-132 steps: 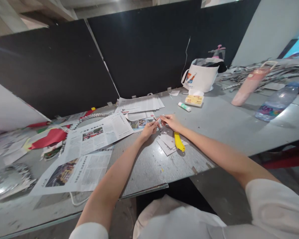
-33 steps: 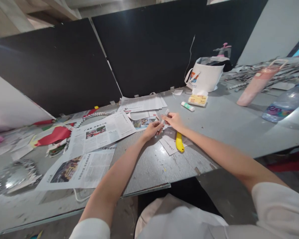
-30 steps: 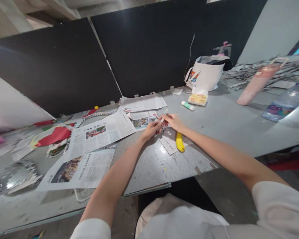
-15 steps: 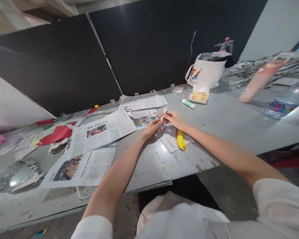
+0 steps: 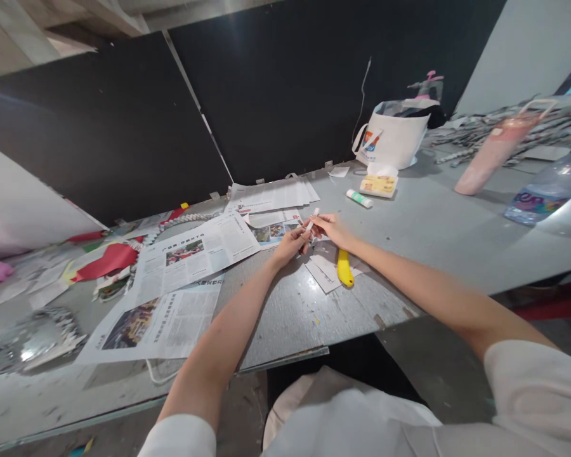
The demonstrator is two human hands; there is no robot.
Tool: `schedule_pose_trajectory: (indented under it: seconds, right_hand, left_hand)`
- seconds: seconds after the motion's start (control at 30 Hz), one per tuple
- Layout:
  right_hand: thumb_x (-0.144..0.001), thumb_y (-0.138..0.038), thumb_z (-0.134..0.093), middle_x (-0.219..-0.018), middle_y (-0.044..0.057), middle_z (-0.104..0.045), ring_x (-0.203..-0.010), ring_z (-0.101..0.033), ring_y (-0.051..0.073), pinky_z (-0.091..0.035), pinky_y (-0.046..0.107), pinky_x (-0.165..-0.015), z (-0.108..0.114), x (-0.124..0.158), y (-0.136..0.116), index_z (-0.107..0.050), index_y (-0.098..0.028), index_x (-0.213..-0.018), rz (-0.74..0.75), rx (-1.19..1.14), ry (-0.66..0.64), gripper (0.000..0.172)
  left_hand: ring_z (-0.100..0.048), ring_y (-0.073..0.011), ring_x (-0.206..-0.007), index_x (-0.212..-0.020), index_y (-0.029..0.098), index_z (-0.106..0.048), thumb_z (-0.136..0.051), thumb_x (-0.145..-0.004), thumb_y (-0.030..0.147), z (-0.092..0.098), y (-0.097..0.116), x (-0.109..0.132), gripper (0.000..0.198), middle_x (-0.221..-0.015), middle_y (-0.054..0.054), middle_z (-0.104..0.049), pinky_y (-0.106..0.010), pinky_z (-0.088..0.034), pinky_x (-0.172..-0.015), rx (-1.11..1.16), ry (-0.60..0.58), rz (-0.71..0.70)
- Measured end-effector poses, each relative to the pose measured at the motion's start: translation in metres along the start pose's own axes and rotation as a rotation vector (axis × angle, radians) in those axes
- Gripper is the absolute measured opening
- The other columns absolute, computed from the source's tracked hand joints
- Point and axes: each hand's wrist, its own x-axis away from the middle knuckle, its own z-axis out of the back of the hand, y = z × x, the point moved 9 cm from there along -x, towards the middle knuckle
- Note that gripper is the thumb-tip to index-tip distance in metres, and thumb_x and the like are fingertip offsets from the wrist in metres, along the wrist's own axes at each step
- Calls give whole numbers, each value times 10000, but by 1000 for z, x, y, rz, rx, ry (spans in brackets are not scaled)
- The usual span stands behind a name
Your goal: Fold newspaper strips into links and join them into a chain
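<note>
My left hand (image 5: 290, 243) and my right hand (image 5: 330, 227) meet over the grey table (image 5: 423, 235), fingers pinched together on a small folded strip of newspaper (image 5: 311, 219) that sticks up between them. Just below the hands lie several cut paper pieces (image 5: 324, 274) and a yellow utility knife (image 5: 344, 269), which neither hand touches. Open newspaper sheets (image 5: 193, 254) spread to the left of my left hand.
A glue stick (image 5: 358, 198) and a yellow tissue pack (image 5: 379, 184) lie behind the hands, with a white bag (image 5: 391, 141) further back. A pink bottle (image 5: 495, 147) and a clear water bottle (image 5: 542, 193) lie at right. Red paper (image 5: 107, 261) and folded-paper chains (image 5: 33, 336) sit at left.
Both hands stay together on the paper strip, working it slightly with the fingers. The view shifted a little; nothing on the table moved.
</note>
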Motion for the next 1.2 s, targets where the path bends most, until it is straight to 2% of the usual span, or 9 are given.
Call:
schedule_pose_trajectory:
  seconds: [0.13, 0.27, 0.57, 0.83, 0.93, 1.1, 1.2]
  right_hand:
    - [-856, -716, -748, -589, -2, -586, -550, -499, 139, -366, 304, -566, 3, -1, 2, -782, -180, -852, -2, -13, 21, 537]
    - [-913, -687, -698, -554, -13, -529, -532, -447, 131, -318, 307, -556, 3, 1, -3, -777, -173, -839, 0, 34, 36, 526]
    - [-940, -632, -660, -525, -33, -437, -501, -356, 124, -263, 312, -529, 11, 4, -8, -760, -170, -809, -20, 17, 167, 491]
    - [-954, -757, -609, -554, -35, -440, -497, -363, 128, -279, 312, -516, 24, 5, -11, -763, -173, -890, 42, 26, 289, 607]
    - [-943, -793, -600, -559, -35, -461, -506, -387, 127, -300, 304, -523, 19, 5, -12, -762, -182, -892, 57, 97, 241, 634]
    - [-852, -813, -699, -505, -9, -510, -484, -396, 114, -274, 299, -502, -2, 0, 2, -633, -198, -597, -45, 425, -11, 669]
    - [-884, -786, -677, -514, 6, -534, -487, -407, 117, -297, 301, -515, 6, -3, 1, -620, -202, -575, -21, 429, 30, 663]
  left_hand:
    - [-484, -93, -513, -883, 178, -622, -682, -927, 723, 1, -4, -1, 550, -566, 19, -591, -240, -367, -568, -24, -2, 1]
    - [-483, -90, -510, -890, 173, -635, -676, -930, 723, 1, -7, -1, 553, -566, 20, -592, -242, -364, -571, -56, -8, 13]
    - [-481, -96, -509, -892, 170, -642, -676, -933, 706, -1, -4, 0, 538, -556, 15, -594, -248, -378, -580, -60, -15, 24]
    - [-468, -103, -490, -909, 148, -713, -630, -986, 636, 1, -3, 1, 501, -537, -2, -594, -252, -359, -551, -61, 21, 70]
    - [-468, -103, -493, -916, 144, -714, -627, -993, 627, 3, -4, 1, 497, -539, -5, -597, -249, -348, -545, -49, 29, 58]
    - [-449, -102, -470, -894, 156, -689, -640, -964, 681, 10, -12, 0, 532, -530, 1, -598, -251, -321, -516, -48, 62, 81]
    - [-447, -104, -469, -884, 162, -682, -641, -959, 686, 8, -12, -1, 531, -536, -3, -604, -254, -310, -518, -54, 34, 79]
